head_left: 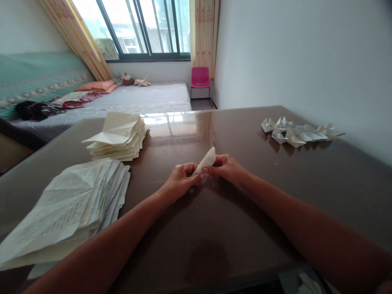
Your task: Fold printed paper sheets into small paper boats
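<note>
A small folded piece of printed paper (207,160) is held up just above the brown table, tilted with its tip pointing up and to the right. My left hand (183,178) pinches its lower left end between thumb and fingers. On its right side, my right hand (228,168) grips the same paper, thumb in front. The fingertips of both hands nearly meet at the bottom edge, and some fingers are hidden behind the paper.
Two stacks of creased paper, a printed stack (70,204) and a yellowish stack (119,136), lie on the left of the glossy table (196,228). Several folded paper boats (295,132) sit at the far right near the wall. Beyond are a bed (159,96) and a pink chair (200,77).
</note>
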A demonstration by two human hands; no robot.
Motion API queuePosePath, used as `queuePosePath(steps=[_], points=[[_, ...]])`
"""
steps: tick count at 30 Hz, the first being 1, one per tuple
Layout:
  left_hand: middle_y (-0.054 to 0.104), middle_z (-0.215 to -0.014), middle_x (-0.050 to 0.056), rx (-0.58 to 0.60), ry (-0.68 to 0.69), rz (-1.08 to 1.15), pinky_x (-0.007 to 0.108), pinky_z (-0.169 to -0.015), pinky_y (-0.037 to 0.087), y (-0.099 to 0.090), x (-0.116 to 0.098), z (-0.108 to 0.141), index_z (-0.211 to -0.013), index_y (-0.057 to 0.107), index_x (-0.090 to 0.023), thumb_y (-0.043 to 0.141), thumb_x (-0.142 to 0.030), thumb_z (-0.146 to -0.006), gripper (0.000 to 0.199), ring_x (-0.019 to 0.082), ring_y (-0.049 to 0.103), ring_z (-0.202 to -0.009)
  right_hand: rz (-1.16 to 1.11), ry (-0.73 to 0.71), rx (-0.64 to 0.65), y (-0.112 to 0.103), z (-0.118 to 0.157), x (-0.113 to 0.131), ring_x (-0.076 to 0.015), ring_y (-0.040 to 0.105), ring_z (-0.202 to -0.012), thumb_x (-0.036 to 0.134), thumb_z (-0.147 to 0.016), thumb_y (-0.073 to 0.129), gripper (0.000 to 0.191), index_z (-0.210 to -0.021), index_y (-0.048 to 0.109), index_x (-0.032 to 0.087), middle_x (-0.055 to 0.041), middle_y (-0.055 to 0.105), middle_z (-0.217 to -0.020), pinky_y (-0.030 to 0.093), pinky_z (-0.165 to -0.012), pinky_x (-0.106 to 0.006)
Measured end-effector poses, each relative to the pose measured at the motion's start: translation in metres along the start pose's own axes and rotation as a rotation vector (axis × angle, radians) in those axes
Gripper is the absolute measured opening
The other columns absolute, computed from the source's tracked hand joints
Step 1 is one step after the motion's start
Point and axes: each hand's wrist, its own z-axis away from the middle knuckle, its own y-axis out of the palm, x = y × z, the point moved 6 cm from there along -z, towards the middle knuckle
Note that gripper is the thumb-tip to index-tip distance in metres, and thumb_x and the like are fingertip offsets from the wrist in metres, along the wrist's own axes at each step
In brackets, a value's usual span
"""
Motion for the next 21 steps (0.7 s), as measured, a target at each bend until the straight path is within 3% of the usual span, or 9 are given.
queuePosePath(steps=[6,10,16,21], points=[[0.062,-0.067,0.000,0.076,-0.059,0.049,0.019,-0.054,0.039,0.000,0.007,-0.001,-0.082,0.061,-0.011,0.075,-0.042,-0.069,0.037,0.008,0.052,-0.057,0.129,0.007,-0.072,-0.019,-0.001,0.001,-0.0082,0.047,-0.051,0.050,-0.069,0.074,0.037,-0.068,0.064,0.014,0.0010,0.061,-0.056,0.032,-0.050,-0.022],[0.062,-0.067,0.000,0.100,-0.062,-0.001,0.019,-0.055,0.042,0.001,0.007,-0.001,-0.082,0.060,-0.011,0.073,-0.043,-0.070,0.036,0.009,0.054,-0.059,0.161,-0.052,-0.073,-0.018,-0.001,0.006,-0.0077,0.044,-0.050,0.052,-0.070,0.072,0.042,-0.061,0.054,0.016,0.0034,0.055,-0.053,0.029,-0.049,-0.022],[0.061,-0.064,0.000,0.075,-0.086,-0.046,0.018,-0.051,0.040,0.002,0.004,0.001,-0.081,0.062,-0.012,0.069,-0.049,-0.073,0.039,0.008,0.053,-0.055,0.187,-0.062,-0.057,-0.013,-0.001,0.008,-0.0086,0.045,-0.053,0.052,-0.074,0.068,0.039,-0.065,0.056,0.016,0.0036,0.053,-0.056,0.034,-0.052,-0.022],[0.060,-0.062,-0.001,0.106,-0.132,0.052,0.017,-0.052,0.040,0.002,0.003,0.002,-0.079,0.063,-0.011,0.075,-0.047,-0.069,0.040,0.006,0.051,-0.053,0.290,-0.091,-0.020,-0.011,0.000,0.010,-0.0092,0.047,-0.056,0.052,-0.085,0.055,0.041,-0.067,0.057,0.015,0.0013,0.056,-0.061,0.035,-0.055,-0.023]])
